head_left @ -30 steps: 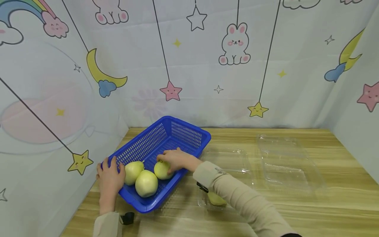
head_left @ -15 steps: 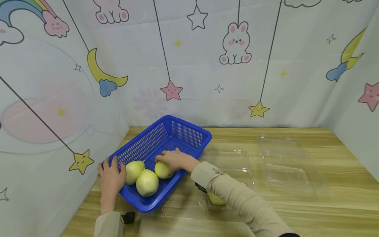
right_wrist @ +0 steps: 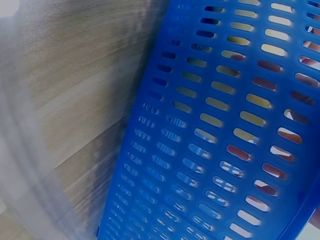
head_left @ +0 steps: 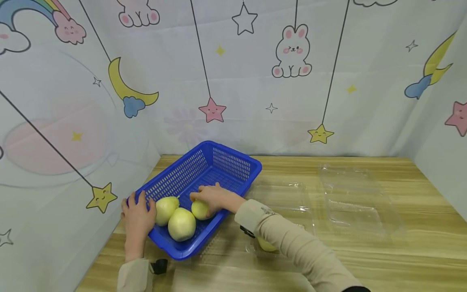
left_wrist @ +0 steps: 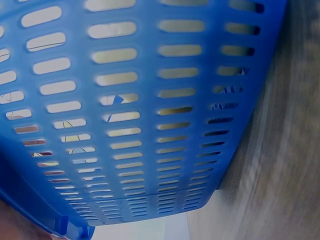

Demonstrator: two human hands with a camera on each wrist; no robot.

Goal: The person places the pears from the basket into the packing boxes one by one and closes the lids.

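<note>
Gripping a pear [head_left: 198,210] with the right hand [head_left: 215,197], fingers curled over its top, down inside a blue basket [head_left: 230,164]. Just beside two more pears [head_left: 182,224] in the same basket. Resting the left hand [head_left: 138,215] on the near left corner, with fingers spread. Apparently at the stage of taking hold; calling next, most likely, for a steady lift over the rim without knocking the neighbours. Farther right, on a wooden table [head_left: 430,259], two clear plastic boxes [head_left: 282,196], the nearer one partly hidden by the right sleeve [head_left: 292,239]
</note>
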